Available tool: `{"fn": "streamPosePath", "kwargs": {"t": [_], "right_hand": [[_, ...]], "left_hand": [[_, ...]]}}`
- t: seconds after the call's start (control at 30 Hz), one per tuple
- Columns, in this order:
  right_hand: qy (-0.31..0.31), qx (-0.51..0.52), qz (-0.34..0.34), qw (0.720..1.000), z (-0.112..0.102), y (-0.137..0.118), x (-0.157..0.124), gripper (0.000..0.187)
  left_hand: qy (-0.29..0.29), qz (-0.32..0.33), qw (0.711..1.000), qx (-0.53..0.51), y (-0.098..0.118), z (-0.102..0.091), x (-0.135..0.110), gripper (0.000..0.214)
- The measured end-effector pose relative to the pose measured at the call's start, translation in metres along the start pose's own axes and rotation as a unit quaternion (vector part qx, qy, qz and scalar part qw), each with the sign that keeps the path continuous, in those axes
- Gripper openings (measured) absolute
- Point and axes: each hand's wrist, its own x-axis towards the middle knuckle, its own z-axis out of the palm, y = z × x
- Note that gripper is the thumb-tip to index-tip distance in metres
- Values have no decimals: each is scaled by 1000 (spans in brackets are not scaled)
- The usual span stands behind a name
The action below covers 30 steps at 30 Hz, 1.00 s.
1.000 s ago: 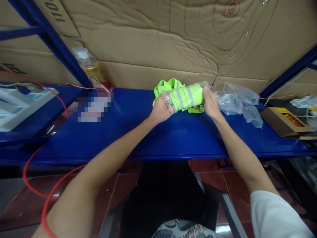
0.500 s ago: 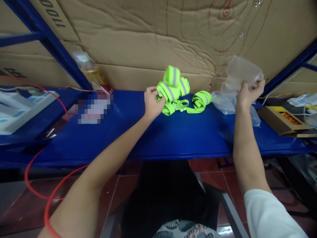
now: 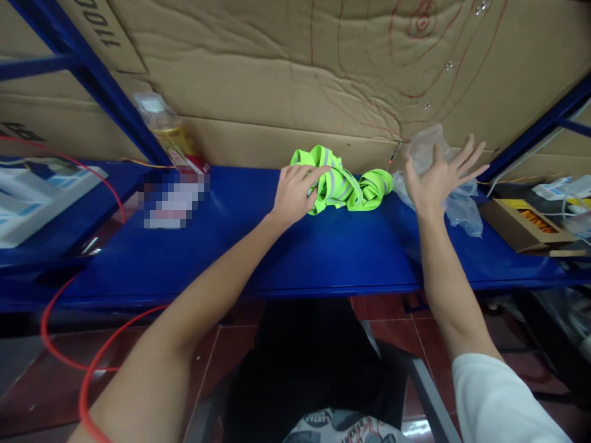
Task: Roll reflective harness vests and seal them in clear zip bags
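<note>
Neon yellow-green reflective straps [image 3: 339, 187] with grey stripes lie bunched on the blue tabletop near the cardboard. A looser coil [image 3: 375, 187] forms the right end of the bunch. My left hand [image 3: 296, 191] is closed on the left end of the straps, its index finger stretched across the top; the fingertips are partly hidden. To the right, my right hand [image 3: 441, 175] is open with spread fingers and holds nothing. Just behind it, crumpled clear plastic bags [image 3: 464, 212] rest on the table, partly covered by that hand.
A clear bottle [image 3: 170, 132] with a yellow and red label stands at the left back. At the right sits a cardboard box [image 3: 521, 224] with orange contents. Cardboard sheeting [image 3: 240, 74] walls the back. A red hose [image 3: 46, 326] loops at the left.
My right hand has let go of a clear plastic bag, which dropped onto the others, and moved left with fingers spread. My left hand has lowered the straps onto the table.
</note>
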Motion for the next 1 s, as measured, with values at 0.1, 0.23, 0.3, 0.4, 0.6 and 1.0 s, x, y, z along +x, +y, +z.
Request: {"fn": "streamPosePath", "kwargs": {"t": [0.1, 0.23, 0.3, 0.4, 0.6, 1.0], "right_hand": [[-19, 39, -53, 998, -10, -17, -9, 60], [-162, 96, -172, 967, -4, -43, -28, 59], [-222, 98, -185, 952, 4, -52, -38, 72], [-321, 98, -155, 929, 16, -54, -50, 94], [-313, 86, -201, 924, 15, -56, -57, 110], [-265, 302, -278, 873, 21, -70, -72, 78]], "left_hand": [[33, -52, 998, -3, -7, 5, 0, 63], [48, -66, 996, -22, -22, 6, -1, 66], [50, -66, 996, -31, -29, 4, -1, 67], [57, -76, 995, -35, -38, 1, -2, 69], [62, -87, 991, -83, -29, -7, -2, 58], [6, -135, 952, -275, 1, -10, -8, 50]]}}
